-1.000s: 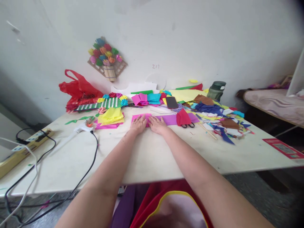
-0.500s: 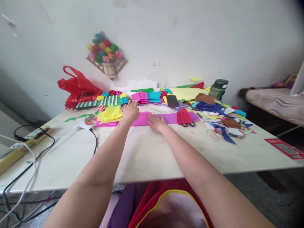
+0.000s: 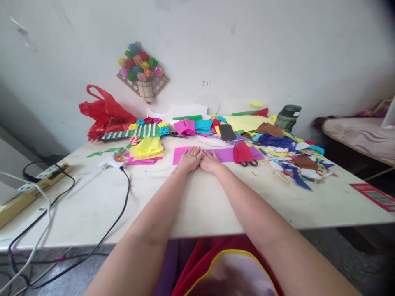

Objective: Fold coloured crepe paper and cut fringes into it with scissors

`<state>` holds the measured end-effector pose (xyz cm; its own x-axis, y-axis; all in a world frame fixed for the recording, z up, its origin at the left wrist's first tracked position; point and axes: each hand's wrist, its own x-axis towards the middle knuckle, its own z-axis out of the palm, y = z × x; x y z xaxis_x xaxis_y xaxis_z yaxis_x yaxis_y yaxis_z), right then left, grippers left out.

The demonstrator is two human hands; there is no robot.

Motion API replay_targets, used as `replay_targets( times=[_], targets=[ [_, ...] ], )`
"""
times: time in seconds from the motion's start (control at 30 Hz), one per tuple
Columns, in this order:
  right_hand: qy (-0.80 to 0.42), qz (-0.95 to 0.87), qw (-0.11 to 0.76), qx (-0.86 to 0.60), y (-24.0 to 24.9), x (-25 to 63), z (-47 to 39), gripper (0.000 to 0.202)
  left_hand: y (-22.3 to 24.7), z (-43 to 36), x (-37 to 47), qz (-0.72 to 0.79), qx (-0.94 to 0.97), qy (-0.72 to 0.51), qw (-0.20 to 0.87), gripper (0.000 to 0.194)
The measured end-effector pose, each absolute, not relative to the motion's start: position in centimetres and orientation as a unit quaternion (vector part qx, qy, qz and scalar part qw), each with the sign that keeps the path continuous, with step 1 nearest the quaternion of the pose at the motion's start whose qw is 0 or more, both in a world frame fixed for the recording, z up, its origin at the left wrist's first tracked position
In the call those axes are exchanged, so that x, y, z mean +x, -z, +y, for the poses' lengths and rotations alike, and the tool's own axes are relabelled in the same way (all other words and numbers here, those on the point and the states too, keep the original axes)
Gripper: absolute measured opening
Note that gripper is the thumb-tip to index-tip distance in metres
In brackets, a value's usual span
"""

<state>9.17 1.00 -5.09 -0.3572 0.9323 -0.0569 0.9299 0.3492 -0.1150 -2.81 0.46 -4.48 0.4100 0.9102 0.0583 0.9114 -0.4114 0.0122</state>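
A long strip of magenta and purple paper (image 3: 224,155) lies across the table in front of me. My left hand (image 3: 189,158) rests flat on its magenta part with the fingers stretched out. Right beside it, my right hand (image 3: 210,160) also lies flat on the strip, and the two hands touch at the thumbs. Scissors with black handles (image 3: 248,163) lie at the strip's right part, their blades hidden under a folded red paper (image 3: 242,152). To the left sits a stack of yellow paper (image 3: 147,148) over magenta sheets.
A white glue gun (image 3: 111,160) with a black cord lies left, near a power strip (image 3: 33,190). Behind are a phone (image 3: 227,132), a red plastic bag (image 3: 106,111) and paper flowers (image 3: 149,120). Paper scraps (image 3: 304,162) and a green bottle (image 3: 287,117) are at the right.
My left hand has moved right from the strip's left part to beside my right hand, and is now flat on the paper. The strip's left end now shows apart from the yellow stack.
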Motion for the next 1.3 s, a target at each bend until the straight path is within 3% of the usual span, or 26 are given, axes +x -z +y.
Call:
replay_targets(
  times=[0.33, 0.57, 0.73, 0.9, 1.1, 1.3],
  targets=[
    [-0.069, -0.823, -0.004, -0.564, 4.6, 9.4, 0.7, 0.056, 4.9, 0.9, -2.9, -0.538, -0.843, 0.030, 0.006, 0.051],
    [-0.137, -0.836, 0.013, -0.531, 4.5, 11.1, 2.0, 0.063, 4.9, 1.4, -2.9, -0.547, -0.837, 0.031, 0.001, 0.054],
    [-0.164, -0.795, 0.119, -0.572, 4.6, 13.3, 2.7, 0.054, 4.9, 1.4, -2.7, -0.561, -0.827, 0.038, 0.001, 0.057],
    [-0.089, -0.782, 0.140, -0.601, 4.8, 13.5, 2.5, 0.046, 4.5, 1.0, -2.5, -0.565, -0.825, 0.028, -0.002, 0.060],
    [-0.003, -0.756, 0.137, -0.640, 4.6, 13.5, 3.2, 0.040, 4.4, 0.8, -2.7, -0.551, -0.834, 0.018, -0.001, 0.084],
    [0.068, -0.762, 0.121, -0.632, 4.3, 13.5, 4.5, 0.035, 4.6, 1.2, -2.8, -0.544, -0.839, 0.018, 0.002, 0.080]
  ],
)
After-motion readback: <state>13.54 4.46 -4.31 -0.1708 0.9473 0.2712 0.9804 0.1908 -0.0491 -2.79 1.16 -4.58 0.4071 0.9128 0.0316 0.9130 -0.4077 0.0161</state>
